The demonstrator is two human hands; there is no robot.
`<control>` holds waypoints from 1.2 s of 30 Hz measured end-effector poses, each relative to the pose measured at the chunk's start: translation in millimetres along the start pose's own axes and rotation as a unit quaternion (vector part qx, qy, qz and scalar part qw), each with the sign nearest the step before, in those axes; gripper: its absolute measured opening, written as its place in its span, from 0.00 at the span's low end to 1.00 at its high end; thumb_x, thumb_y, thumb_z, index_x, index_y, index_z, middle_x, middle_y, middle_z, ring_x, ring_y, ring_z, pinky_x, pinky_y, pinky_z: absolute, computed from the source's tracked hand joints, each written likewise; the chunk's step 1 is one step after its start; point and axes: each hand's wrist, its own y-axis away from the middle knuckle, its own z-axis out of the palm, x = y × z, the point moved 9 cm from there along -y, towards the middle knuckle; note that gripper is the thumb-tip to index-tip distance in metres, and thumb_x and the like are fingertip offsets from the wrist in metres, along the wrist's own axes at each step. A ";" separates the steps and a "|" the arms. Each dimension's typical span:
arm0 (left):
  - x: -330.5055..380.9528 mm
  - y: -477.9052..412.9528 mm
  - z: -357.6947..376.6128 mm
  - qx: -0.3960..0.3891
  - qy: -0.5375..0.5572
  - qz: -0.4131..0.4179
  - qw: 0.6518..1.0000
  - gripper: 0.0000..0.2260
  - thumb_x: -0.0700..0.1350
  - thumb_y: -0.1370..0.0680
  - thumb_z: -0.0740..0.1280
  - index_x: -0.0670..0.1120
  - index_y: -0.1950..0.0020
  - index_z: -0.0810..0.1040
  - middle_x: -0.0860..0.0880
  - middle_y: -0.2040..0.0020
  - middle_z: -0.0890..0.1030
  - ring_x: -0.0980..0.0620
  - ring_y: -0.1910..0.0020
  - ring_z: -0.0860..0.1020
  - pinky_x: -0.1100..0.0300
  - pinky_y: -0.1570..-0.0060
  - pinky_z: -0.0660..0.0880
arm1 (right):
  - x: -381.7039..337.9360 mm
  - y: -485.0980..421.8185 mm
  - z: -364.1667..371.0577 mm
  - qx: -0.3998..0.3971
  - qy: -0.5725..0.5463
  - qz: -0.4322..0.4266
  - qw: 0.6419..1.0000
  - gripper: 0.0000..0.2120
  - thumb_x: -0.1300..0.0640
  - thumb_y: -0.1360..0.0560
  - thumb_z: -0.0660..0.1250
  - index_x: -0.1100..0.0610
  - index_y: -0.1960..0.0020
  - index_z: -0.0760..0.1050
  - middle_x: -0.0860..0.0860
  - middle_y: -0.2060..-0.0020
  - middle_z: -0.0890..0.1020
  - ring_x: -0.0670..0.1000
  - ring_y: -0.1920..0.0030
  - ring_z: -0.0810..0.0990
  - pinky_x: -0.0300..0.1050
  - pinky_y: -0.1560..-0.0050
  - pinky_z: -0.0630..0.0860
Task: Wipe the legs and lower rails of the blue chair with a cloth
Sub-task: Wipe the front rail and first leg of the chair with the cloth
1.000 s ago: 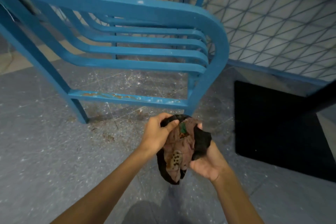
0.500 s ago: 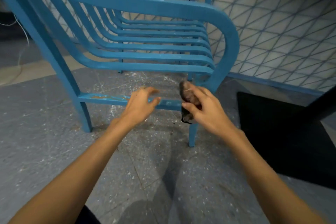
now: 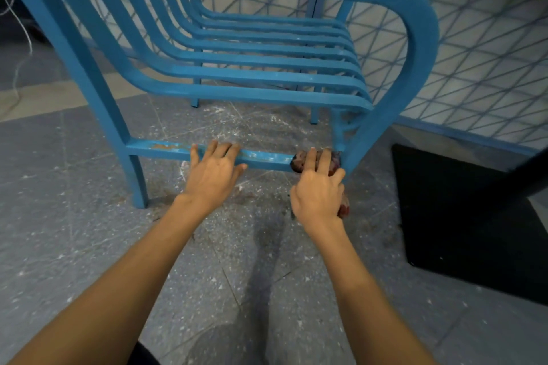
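Observation:
A blue slatted chair [image 3: 267, 74] stands on the grey floor in front of me. Its lower rail [image 3: 166, 149], with rusty chipped patches, runs between the two near legs. My left hand [image 3: 212, 173] rests on the middle of that rail, fingers laid over its top. My right hand [image 3: 318, 188] presses a bunched brown and dark cloth [image 3: 299, 161] against the rail's right end, beside the right leg [image 3: 358, 154]. Part of the cloth shows below my palm. The left leg [image 3: 138, 184] stands free.
A black mat [image 3: 462, 216] lies on the floor to the right. A patterned tiled wall [image 3: 489, 53] with a blue skirting rises behind the chair. Dust and white specks cover the floor [image 3: 252, 127] under the seat. A thin wire [image 3: 17, 68] hangs at far left.
Both hands have gone forward from in front of me to the lower rail. My left hand let go of the cloth and settled on the rail; my right hand carried the cloth to the rail's right end.

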 end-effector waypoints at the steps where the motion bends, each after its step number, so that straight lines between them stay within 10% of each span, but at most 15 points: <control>1: 0.2 -1.7 0.4 0.003 -0.001 -0.005 1.000 0.20 0.51 0.19 0.57 0.45 0.30 0.66 0.47 0.32 0.71 0.45 0.28 0.63 0.36 0.30 0.50 | -4.5 6.1 4.5 0.002 -0.009 -0.031 0.999 0.34 0.55 0.23 0.61 0.56 0.22 0.48 0.56 0.23 0.51 0.65 0.37 0.64 0.58 0.39 0.69; 5: -1.4 -4.2 1.1 0.015 0.014 -0.013 1.000 0.18 0.50 0.18 0.56 0.45 0.31 0.68 0.47 0.33 0.73 0.46 0.29 0.64 0.37 0.29 0.49 | 2.4 30.5 4.4 0.049 -0.012 -0.108 0.993 0.32 0.60 0.26 0.65 0.56 0.24 0.58 0.57 0.25 0.60 0.65 0.47 0.71 0.59 0.46 0.73; 16: -7.6 4.0 9.1 -0.002 0.011 0.011 1.000 0.23 0.49 0.19 0.58 0.48 0.25 0.59 0.51 0.26 0.62 0.48 0.24 0.54 0.35 0.29 0.45 | -22.1 -32.4 -15.0 0.005 -0.002 -0.070 0.998 0.22 0.47 0.18 0.48 0.58 0.36 0.72 0.54 0.36 0.73 0.60 0.39 0.63 0.56 0.40 0.59; 23: -9.4 4.7 11.2 -0.020 0.002 0.017 1.000 0.25 0.50 0.19 0.57 0.50 0.23 0.54 0.52 0.23 0.57 0.49 0.23 0.49 0.35 0.30 0.42 | -5.8 2.0 -6.5 0.058 0.053 -0.177 0.981 0.23 0.53 0.18 0.54 0.53 0.24 0.58 0.51 0.25 0.62 0.64 0.28 0.59 0.64 0.31 0.40; 28: -11.4 3.6 12.8 -0.031 -0.001 0.009 0.999 0.26 0.52 0.19 0.57 0.50 0.23 0.52 0.53 0.23 0.54 0.50 0.23 0.48 0.35 0.31 0.40 | -12.4 -33.3 -7.7 0.010 0.021 -0.152 0.988 0.21 0.52 0.18 0.49 0.59 0.31 0.69 0.57 0.31 0.71 0.63 0.27 0.59 0.60 0.29 0.52; 32: -11.3 3.3 12.8 -0.036 0.004 0.003 0.999 0.27 0.52 0.19 0.57 0.51 0.23 0.52 0.53 0.22 0.54 0.51 0.23 0.48 0.35 0.30 0.39 | -23.2 -35.0 8.1 -0.070 0.009 -0.153 0.986 0.38 0.30 0.25 0.46 0.57 0.29 0.66 0.59 0.30 0.68 0.63 0.29 0.59 0.61 0.30 0.53; 36: -11.0 3.0 12.3 -0.029 0.012 0.003 0.999 0.26 0.51 0.19 0.58 0.51 0.23 0.53 0.53 0.23 0.55 0.51 0.23 0.48 0.35 0.30 0.40 | -15.7 -20.6 -0.2 0.046 -0.006 -0.246 0.968 0.24 0.51 0.23 0.64 0.50 0.28 0.67 0.53 0.33 0.73 0.59 0.36 0.69 0.54 0.36 0.59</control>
